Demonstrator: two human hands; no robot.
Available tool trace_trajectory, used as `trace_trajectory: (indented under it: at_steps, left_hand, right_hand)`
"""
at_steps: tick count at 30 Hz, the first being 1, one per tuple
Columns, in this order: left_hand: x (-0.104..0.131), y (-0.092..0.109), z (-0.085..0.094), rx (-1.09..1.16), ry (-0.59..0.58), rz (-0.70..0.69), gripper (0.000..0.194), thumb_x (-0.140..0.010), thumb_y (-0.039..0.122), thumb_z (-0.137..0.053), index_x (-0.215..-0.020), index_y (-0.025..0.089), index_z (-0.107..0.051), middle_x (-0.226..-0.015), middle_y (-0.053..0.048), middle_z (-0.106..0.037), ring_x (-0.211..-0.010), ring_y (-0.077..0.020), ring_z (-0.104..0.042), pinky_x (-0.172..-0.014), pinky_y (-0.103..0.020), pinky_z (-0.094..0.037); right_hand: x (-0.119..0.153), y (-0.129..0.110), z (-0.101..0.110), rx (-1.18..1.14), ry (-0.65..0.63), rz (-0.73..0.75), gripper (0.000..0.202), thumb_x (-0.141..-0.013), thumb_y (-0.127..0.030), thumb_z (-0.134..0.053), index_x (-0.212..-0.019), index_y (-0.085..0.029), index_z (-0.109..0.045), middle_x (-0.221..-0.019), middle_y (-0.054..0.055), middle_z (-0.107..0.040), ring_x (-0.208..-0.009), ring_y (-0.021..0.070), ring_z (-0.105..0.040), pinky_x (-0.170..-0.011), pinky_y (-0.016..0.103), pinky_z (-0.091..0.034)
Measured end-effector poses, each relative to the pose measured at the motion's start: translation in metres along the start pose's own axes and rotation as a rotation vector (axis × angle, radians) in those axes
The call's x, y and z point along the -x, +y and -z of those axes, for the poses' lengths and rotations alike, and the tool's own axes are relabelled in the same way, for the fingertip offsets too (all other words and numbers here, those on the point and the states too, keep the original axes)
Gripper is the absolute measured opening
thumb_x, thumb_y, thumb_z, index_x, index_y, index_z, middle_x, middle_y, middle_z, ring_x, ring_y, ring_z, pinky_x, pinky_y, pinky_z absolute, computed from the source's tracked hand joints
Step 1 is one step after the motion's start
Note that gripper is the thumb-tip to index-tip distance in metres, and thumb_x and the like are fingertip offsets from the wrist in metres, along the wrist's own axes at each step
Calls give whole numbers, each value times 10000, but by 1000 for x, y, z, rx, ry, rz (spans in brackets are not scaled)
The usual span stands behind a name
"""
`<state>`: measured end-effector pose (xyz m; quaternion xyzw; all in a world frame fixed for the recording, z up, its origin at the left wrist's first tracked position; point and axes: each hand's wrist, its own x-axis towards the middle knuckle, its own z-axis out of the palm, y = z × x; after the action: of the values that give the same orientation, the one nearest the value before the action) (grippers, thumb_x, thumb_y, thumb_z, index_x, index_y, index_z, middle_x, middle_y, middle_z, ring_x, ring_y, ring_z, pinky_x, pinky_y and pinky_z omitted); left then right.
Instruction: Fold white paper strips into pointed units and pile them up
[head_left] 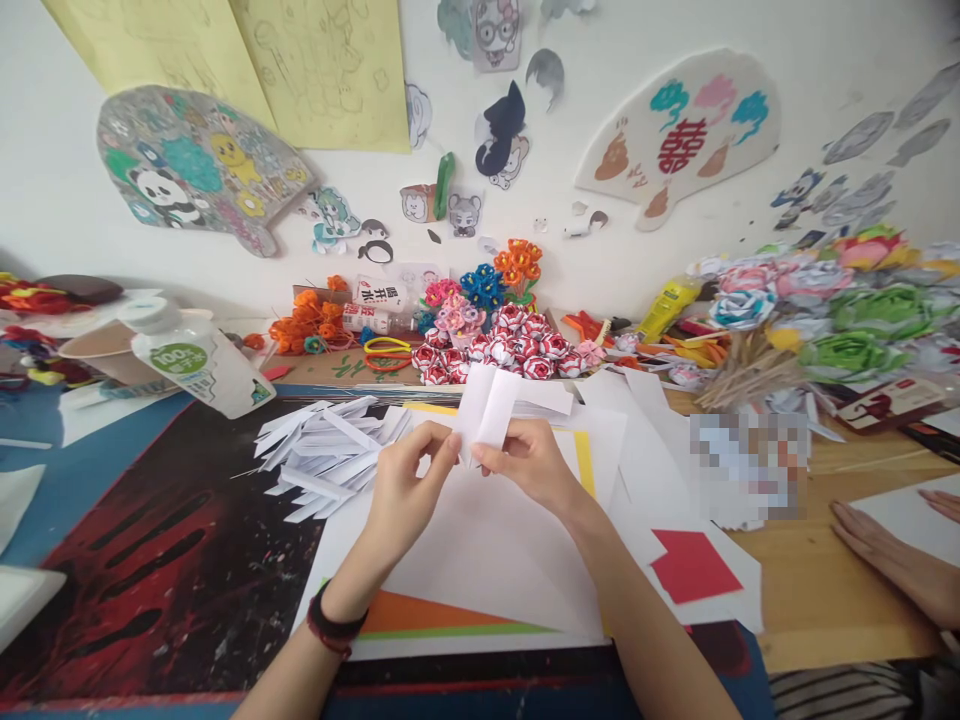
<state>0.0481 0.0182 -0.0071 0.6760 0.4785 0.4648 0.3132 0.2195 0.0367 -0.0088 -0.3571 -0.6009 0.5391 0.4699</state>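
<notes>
A small folded white paper [486, 405] is held upright at the centre of the view, with a crease down its middle. My left hand [420, 475] pinches its lower left edge between thumb and fingers. The lower right side is gripped by my right hand [529, 460], thumb in front and fingers partly hidden behind. Both hands are closed on the paper, above large white sheets [495, 550]. Left of them lies a pile of folded white paper strips [322, 450].
Paper flowers [517, 345] line the wall side. A white bottle [202, 360] stands back left, a yellow bottle [667, 308] leans back right. A red paper piece [694, 568] lies right. Another person's hand [892, 555] rests on paper at the far right.
</notes>
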Motion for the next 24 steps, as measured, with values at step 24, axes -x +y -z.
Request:
trace_trajectory:
  at_steps: [24]
  left_hand:
    - [-4,-8,0,-98,94,6,174,-886,333,-551,-796,189,-594,-664,17,-548,-610,-121,-485,-584,-232,-382]
  right_hand:
    - [-3,14,-6,85,-45,-117,306,-812,-410,-653,-940,-143,-733,-873,57,-716,-784,216,-657,-664,286,-501]
